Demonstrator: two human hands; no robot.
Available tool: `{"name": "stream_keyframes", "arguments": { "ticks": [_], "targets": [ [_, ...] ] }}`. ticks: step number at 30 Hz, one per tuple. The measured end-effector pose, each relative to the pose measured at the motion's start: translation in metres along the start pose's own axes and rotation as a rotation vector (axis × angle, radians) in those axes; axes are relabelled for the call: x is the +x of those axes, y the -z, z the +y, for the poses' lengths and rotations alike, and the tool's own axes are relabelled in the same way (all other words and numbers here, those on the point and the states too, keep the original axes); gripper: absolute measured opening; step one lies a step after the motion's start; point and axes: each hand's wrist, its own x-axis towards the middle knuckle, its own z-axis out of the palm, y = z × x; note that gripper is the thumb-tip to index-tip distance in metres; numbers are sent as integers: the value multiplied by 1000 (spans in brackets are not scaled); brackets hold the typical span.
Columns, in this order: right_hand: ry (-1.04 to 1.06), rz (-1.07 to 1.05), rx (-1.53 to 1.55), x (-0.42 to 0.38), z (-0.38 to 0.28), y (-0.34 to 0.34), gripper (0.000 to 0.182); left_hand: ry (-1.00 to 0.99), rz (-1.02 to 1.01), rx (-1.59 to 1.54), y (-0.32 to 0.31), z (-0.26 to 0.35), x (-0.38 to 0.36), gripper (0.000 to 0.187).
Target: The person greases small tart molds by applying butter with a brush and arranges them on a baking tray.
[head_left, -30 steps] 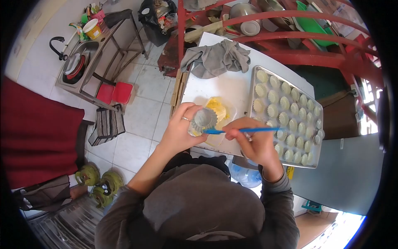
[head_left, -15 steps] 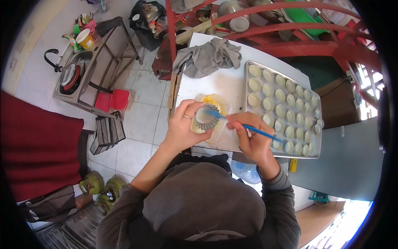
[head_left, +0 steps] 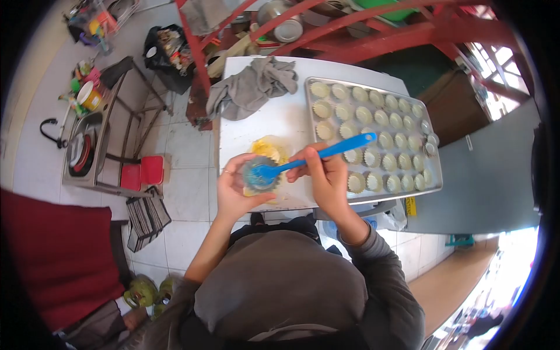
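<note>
from my end of the feed, i have the left hand [head_left: 234,193] curled around a small metal cup [head_left: 253,165] and the right hand [head_left: 326,179] pinching a blue brush [head_left: 345,146] by its handle; the hands stand apart, bridged by the brush, whose head sits in the cup. the likeliest trouble, as i judge it, is the cup twisting or slipping: if yellow paste [head_left: 269,148] reaches its thin fluted outside, a hard sideways push could break the left hand's hold. the smooth handle slants up past the right hand, so a wide swing might knock the ribbed cups [head_left: 381,118] standing in rows on the metal tray [head_left: 402,196] beyond. the paste, soft and smeary in a clear tub [head_left: 287,144] just past the left hand, could drip from the brush and streak the white table [head_left: 294,128]. blur hides the cup's inner wall, so i cannot tell what coats it. farther out beyond the left hand, a grey cloth [head_left: 254,87] lies in rumpled folds.
</note>
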Motion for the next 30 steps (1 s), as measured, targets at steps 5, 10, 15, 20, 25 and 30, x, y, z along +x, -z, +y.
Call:
{"name": "stream_keyframes", "arguments": {
  "ticks": [5,10,15,20,25,30],
  "targets": [
    [-208,30,250,0,12,7,25,248,98,-456,-14,-3,-6,87],
    [-62,87,74,-8,12,14,23,479,174,-740,-32,-11,-9,100],
    [93,-22,-277,-22,-13,25,21,604,-66,-711,-30,-31,-14,97],
    [46,206,128,-22,-15,22,21,634,-218,-734,-39,-23,-9,95],
    [176,200,-107,-27,-25,40,21,662,-230,-714,-46,-17,-2,96],
    [279,218,-38,-20,-33,35,18,666,-212,-779,-58,-21,-2,97]
  ]
}}
